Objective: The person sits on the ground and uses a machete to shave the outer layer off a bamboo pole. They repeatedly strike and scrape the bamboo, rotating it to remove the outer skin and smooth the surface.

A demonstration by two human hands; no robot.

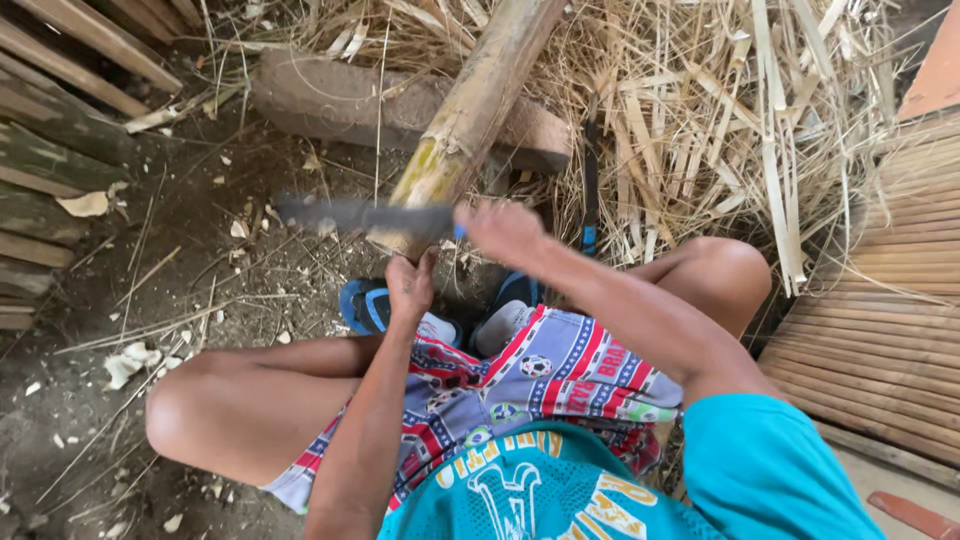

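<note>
The right hand (505, 228) is closed on the handle of a blurred knife (350, 215), whose blade lies across the near end of a bamboo pole (470, 110). The left hand (410, 285) grips that end from below. The pole leans on a wooden block (340, 100). Judged step: splitting the pole; next, a steady left hand clear of the blade. No packages, labels or signs visible.

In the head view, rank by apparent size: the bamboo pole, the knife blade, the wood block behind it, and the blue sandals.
1. Bamboo pole, though cropped at the top edge.
2. Wood block.
3. Knife blade, blurred, so its length is unsure.
4. Blue sandals, partly hidden.
</note>
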